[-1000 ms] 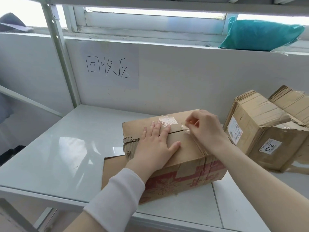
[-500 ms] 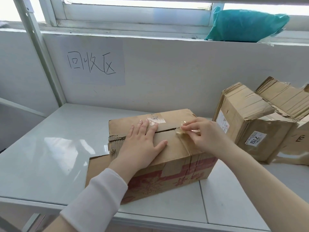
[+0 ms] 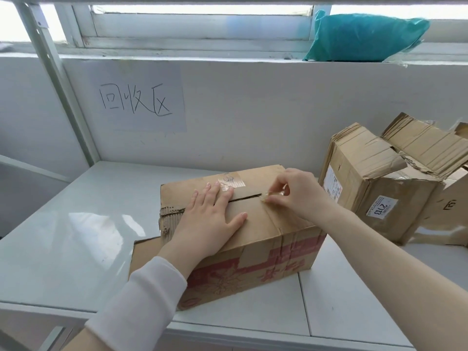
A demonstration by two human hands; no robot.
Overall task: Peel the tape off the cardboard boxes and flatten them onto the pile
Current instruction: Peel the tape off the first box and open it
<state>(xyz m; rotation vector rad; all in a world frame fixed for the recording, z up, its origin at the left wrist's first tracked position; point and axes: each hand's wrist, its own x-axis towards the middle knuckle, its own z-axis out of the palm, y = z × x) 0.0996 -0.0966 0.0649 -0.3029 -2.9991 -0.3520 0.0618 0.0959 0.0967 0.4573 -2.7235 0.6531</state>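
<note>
A brown cardboard box (image 3: 263,247) with red print on its side stands on the white table, on top of a flat piece of cardboard (image 3: 145,254). My left hand (image 3: 210,219) lies flat on the box's top, fingers straight, pressing it down. My right hand (image 3: 296,193) pinches a strip of clear tape (image 3: 266,196) at the slit between the top flaps, near the box's right end. A torn label (image 3: 231,183) is stuck on the far flap.
Two more worn cardboard boxes (image 3: 374,188) stand at the right against the wall. A teal bag (image 3: 364,36) lies on the window ledge. A paper sign (image 3: 136,102) hangs on the wall. A metal post (image 3: 58,72) rises at the left of the white table (image 3: 76,224).
My right hand has drawn the tape end a little along the slit, from the far flap towards the seam. The left hand keeps pressing the box top.
</note>
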